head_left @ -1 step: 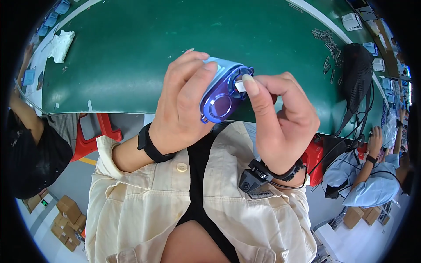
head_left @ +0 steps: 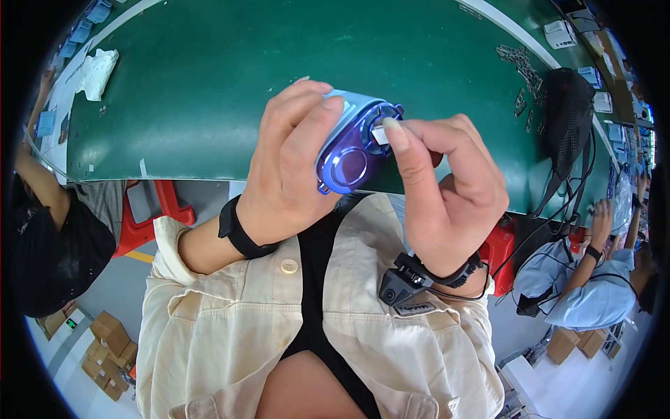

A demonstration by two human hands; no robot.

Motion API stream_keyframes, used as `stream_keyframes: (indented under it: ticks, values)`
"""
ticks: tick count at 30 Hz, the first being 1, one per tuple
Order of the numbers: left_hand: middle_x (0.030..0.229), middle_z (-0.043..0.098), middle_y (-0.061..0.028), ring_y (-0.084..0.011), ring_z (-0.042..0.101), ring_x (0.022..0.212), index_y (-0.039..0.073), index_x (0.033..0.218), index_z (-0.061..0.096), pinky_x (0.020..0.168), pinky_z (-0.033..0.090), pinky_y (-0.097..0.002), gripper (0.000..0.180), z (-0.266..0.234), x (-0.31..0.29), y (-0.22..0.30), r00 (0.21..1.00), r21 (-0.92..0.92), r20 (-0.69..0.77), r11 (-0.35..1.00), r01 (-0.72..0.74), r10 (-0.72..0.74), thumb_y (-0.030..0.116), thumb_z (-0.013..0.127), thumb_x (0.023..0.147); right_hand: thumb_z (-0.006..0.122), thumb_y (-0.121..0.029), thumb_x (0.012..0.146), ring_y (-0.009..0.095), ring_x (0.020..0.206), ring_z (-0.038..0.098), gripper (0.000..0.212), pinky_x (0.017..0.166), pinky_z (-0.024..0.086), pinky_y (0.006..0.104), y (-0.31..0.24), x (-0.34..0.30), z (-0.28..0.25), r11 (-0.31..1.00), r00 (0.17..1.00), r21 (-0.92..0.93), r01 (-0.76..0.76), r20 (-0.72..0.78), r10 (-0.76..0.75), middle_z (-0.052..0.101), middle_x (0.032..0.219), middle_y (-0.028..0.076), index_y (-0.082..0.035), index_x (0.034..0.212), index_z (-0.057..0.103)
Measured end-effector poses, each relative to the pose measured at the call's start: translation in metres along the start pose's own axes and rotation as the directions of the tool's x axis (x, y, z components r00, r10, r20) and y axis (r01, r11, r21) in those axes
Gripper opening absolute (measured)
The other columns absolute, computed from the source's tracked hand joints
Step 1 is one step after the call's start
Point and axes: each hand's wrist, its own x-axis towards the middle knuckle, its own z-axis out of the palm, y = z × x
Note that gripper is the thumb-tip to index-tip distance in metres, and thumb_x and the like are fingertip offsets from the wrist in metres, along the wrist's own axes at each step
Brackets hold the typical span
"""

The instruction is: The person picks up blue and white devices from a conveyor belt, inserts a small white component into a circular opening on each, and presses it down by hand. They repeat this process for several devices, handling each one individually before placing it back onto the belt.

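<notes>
A light-blue device with a glossy blue-purple end face (head_left: 349, 167) is in my left hand (head_left: 287, 157), held tilted above the near edge of the table. The end face has one round dark window and, above it, a ring-shaped recess. My right hand (head_left: 453, 185) pinches a small white rectangular piece (head_left: 380, 134) between thumb and forefinger, at that recess. Whether the piece is attached inside cannot be seen. The left fingers wrap the body and hide much of its side.
A green table (head_left: 188, 91) stretches out in front. Small dark metal parts (head_left: 523, 70) and a black mesh bag (head_left: 567, 119) with cables lie at its right, a crumpled white wrapper (head_left: 98, 73) at its left. Other people sit on both sides. Red stools (head_left: 164, 206) stand below the table.
The device and the white piece have shifted very slightly to the left. Both hands keep the same hold.
</notes>
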Motion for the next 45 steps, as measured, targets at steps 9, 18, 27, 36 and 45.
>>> stream_keyframes:
  ticks: [9,18,27,36,45]
  values:
    - [0.125,0.046,-0.0214,-0.0345,0.056,0.111,0.006,0.135,0.033,0.090,0.051,-0.0413,0.084,-0.005,-0.001,0.001,0.992,-0.034,0.053,0.993,0.112,-0.110,0.004,0.084,0.069,0.075,0.004,0.073,0.020,0.058,0.053,0.014,0.056,0.040,0.0285,0.016,0.009,0.003,0.727,0.813,-0.425,0.539,0.038,-0.581,0.064,0.071,0.009,0.003,0.086,0.069]
    - [0.124,0.046,-0.0218,-0.0358,0.055,0.110,0.004,0.135,0.035,0.089,0.050,-0.0421,0.082,-0.006,-0.003,-0.001,0.988,-0.115,0.069,0.982,0.147,-0.139,0.003,0.082,0.068,0.077,0.003,0.069,0.021,0.056,0.054,0.021,0.056,0.040,0.0300,0.005,0.017,-0.009,0.683,0.798,-0.426,0.594,0.202,-0.568,0.066,0.072,0.010,0.003,0.089,0.070]
    - [0.122,0.048,-0.0217,-0.0399,0.053,0.106,0.002,0.132,0.039,0.088,0.047,-0.0470,0.080,0.002,-0.003,-0.006,1.000,-0.037,-0.011,0.999,-0.005,0.004,0.004,0.082,0.065,0.078,0.002,0.068,0.018,0.054,0.054,0.019,0.056,0.038,0.0283,-0.012,0.014,-0.009,0.787,0.899,-0.435,0.437,0.186,-0.396,0.065,0.067,0.008,0.002,0.085,0.071]
    - [0.121,0.049,-0.0214,-0.0401,0.053,0.106,0.003,0.132,0.038,0.088,0.047,-0.0471,0.081,0.003,-0.003,-0.001,0.996,-0.114,0.006,0.990,0.084,-0.084,0.000,0.080,0.063,0.077,0.002,0.066,0.017,0.054,0.054,0.019,0.056,0.038,0.0281,-0.001,0.014,-0.008,0.797,0.891,-0.400,0.452,0.153,-0.428,0.063,0.065,0.006,0.001,0.084,0.070]
    - [0.120,0.049,-0.0211,-0.0398,0.053,0.105,0.002,0.131,0.038,0.088,0.047,-0.0462,0.082,0.003,0.000,-0.003,0.996,-0.097,0.016,0.992,0.086,-0.085,-0.001,0.081,0.062,0.072,0.002,0.071,0.020,0.055,0.052,0.021,0.059,0.037,0.0291,-0.004,0.011,-0.005,0.622,0.818,-0.542,0.565,0.267,-0.510,0.060,0.067,0.006,0.002,0.091,0.070]
